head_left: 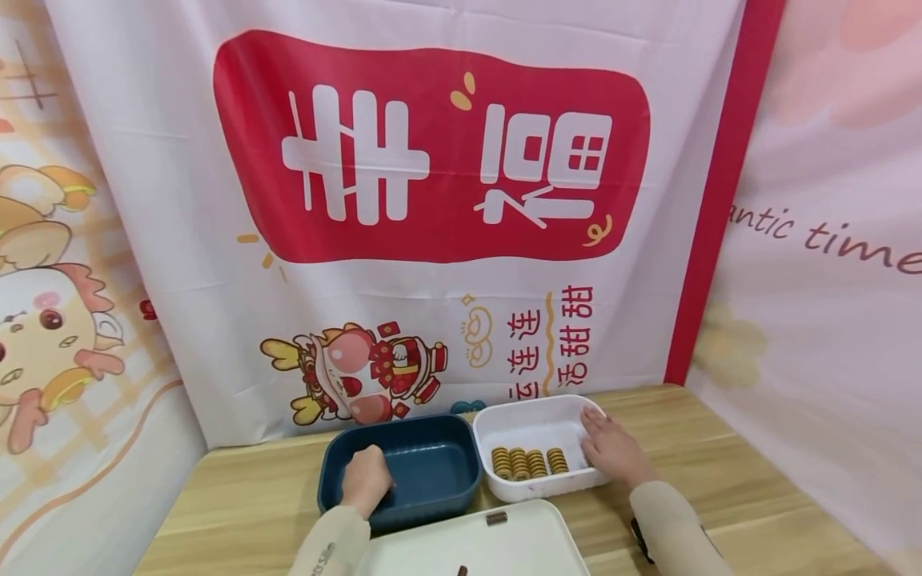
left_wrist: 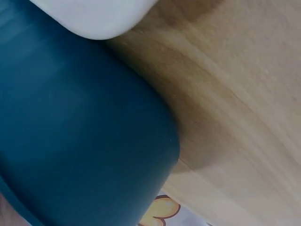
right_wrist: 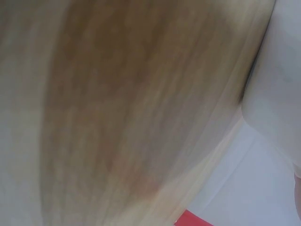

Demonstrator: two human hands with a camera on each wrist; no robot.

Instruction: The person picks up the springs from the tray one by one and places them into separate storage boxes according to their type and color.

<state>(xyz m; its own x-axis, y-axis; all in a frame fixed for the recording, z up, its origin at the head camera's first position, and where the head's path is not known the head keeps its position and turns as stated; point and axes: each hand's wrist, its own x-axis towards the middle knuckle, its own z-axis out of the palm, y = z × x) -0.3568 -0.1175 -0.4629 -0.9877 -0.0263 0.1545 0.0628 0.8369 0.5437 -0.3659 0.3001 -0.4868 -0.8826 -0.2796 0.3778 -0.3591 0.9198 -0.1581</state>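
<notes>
In the head view my left hand (head_left: 367,480) is over the left part of a dark blue bin (head_left: 432,424), fingers curled and pointing down inside it. Its fingertips are hidden, and I cannot tell what they hold. My right hand (head_left: 612,448) reaches across the right rim of a white bin (head_left: 533,406), fingers against its inner right side. Several short stacks of round brown-and-yellow sandwich cookies (head_left: 519,462) stand along the front of the white bin. The left wrist view shows the blue bin's outer wall (left_wrist: 94,122); the right wrist view catches a white wall (right_wrist: 275,94).
A white tray (head_left: 483,552) lies in front of the bins, bearing a small dark brown ridged piece (head_left: 497,518) and another brown piece (head_left: 463,570) at the lower edge. Wooden tabletop (head_left: 720,456) extends to both sides. A printed cloth (head_left: 446,280) hangs close behind the bins.
</notes>
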